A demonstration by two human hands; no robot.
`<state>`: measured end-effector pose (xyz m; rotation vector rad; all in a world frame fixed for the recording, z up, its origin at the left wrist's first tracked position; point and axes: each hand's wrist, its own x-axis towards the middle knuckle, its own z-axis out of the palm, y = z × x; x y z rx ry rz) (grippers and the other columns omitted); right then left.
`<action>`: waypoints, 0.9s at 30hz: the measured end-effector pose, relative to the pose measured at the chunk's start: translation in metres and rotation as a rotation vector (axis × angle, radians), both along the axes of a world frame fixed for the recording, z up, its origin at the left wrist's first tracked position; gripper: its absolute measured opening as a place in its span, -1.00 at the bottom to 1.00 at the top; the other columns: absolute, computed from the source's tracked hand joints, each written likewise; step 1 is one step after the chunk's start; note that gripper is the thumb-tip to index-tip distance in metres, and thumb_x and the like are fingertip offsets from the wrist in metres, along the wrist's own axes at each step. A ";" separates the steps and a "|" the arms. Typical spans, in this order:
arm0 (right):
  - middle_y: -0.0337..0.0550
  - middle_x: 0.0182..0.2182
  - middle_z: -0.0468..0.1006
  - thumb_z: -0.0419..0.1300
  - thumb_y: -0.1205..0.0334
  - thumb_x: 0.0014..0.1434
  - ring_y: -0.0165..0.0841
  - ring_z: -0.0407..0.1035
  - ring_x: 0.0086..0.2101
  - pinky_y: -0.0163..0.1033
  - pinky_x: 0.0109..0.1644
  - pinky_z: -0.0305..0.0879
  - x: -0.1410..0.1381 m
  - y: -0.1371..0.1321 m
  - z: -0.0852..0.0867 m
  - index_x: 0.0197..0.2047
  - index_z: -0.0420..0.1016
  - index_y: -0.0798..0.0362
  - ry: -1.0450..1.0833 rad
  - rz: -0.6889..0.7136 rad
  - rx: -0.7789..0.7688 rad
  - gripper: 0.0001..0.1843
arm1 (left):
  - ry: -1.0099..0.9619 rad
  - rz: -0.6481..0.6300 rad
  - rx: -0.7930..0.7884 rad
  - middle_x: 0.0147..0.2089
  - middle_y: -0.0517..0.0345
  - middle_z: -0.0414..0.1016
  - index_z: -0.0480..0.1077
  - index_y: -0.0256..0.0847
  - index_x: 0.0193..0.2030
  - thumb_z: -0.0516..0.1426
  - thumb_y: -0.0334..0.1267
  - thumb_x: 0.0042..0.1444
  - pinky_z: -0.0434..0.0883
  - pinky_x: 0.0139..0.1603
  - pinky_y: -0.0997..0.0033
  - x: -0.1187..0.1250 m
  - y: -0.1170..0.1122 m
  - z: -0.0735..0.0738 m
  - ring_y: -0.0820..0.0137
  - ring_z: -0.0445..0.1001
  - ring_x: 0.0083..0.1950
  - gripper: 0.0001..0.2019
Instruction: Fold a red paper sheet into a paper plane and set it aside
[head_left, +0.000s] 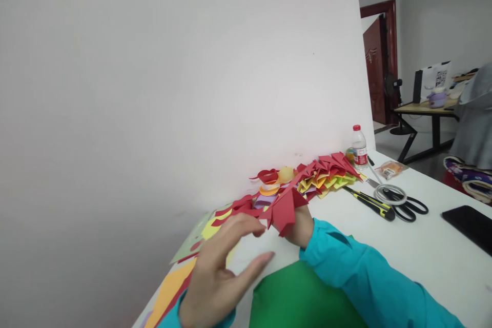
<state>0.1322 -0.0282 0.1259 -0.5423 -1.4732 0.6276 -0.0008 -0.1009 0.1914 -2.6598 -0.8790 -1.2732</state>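
A long folded-paper piece (321,166) has a spiky red ridge, with yellow and light green pleats along its lower side. Its near end is a larger folded red flap (285,210), raised above the table. My right hand (302,228) is just behind this flap and grips the piece there, its fingers mostly hidden by the red paper. My left hand (221,266) is at the near left, thumb and fingers apart in a C shape, with nothing between them. Its fingertips are close to the red flap but seem apart from it. Green paper (303,297) lies below both hands.
Red, yellow and orange paper cut-outs (269,189) lie along the wall, with orange sheets (172,287) at left. To the right are a utility knife (371,202), black scissors (409,209), a tape ring (390,195), a bottle (359,151), a packet (391,169) and a phone (471,223).
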 end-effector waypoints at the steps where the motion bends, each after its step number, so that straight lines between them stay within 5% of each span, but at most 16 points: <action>1: -0.17 -0.42 0.51 0.23 0.27 -0.08 -0.26 0.40 -0.32 -0.14 -0.17 0.33 0.001 -0.002 0.004 -0.41 0.45 0.03 0.035 0.046 -0.004 -0.91 | -0.054 0.040 -0.041 -0.25 0.06 0.43 0.36 -0.18 -0.22 0.12 -0.29 0.03 0.37 -0.22 0.37 -0.005 0.007 -0.001 0.30 0.41 -0.19 -0.86; 4: -0.21 -0.41 0.52 0.26 0.25 -0.10 -0.30 0.41 -0.33 -0.17 -0.19 0.34 0.001 -0.010 0.013 -0.35 0.48 0.02 0.125 0.293 -0.045 -0.84 | -0.147 0.161 -0.214 -0.12 -0.01 0.41 0.38 -0.19 -0.16 0.13 -0.19 0.03 0.40 -0.16 0.32 -0.021 0.026 -0.007 0.26 0.42 -0.13 -0.77; 7: -0.26 -0.52 0.50 0.32 0.26 -0.18 -0.36 0.39 -0.47 -0.24 -0.36 0.36 -0.004 -0.016 0.015 -0.38 0.50 0.05 0.233 0.448 -0.173 -0.80 | -0.138 0.113 -0.450 -0.02 -0.05 0.39 0.35 -0.19 -0.07 0.19 -0.16 -0.05 0.43 -0.13 0.31 -0.031 0.035 -0.018 0.24 0.44 -0.12 -0.63; 11: -0.23 -0.44 0.54 0.34 0.23 -0.20 -0.33 0.43 -0.42 -0.18 -0.26 0.39 -0.008 -0.016 0.011 -0.31 0.51 0.06 0.286 0.561 -0.219 -0.70 | -0.211 0.107 -0.604 -0.21 0.02 0.48 0.31 -0.21 0.00 0.22 -0.17 -0.09 0.47 -0.25 0.36 -0.036 0.032 -0.033 0.32 0.47 -0.27 -0.53; 15: -0.22 -0.16 0.53 0.35 0.17 -0.22 -0.22 0.34 -0.06 -0.01 0.09 0.21 0.000 -0.012 0.002 -0.18 0.49 -0.07 0.212 0.517 -0.257 -0.57 | -0.267 0.191 -0.454 -0.21 0.01 0.49 0.41 -0.23 -0.16 0.24 -0.16 -0.11 0.47 -0.24 0.37 -0.036 0.028 -0.035 0.30 0.47 -0.25 -0.65; 27: -0.25 -0.15 0.53 0.36 0.17 -0.16 -0.19 0.22 0.06 0.00 0.20 0.08 0.016 -0.001 -0.003 -0.18 0.51 -0.15 0.107 0.413 -0.213 -0.61 | -0.180 0.151 -0.044 -0.28 0.04 0.52 0.46 -0.20 -0.28 0.21 -0.30 -0.03 0.45 -0.21 0.34 -0.011 0.009 -0.020 0.30 0.47 -0.20 -0.87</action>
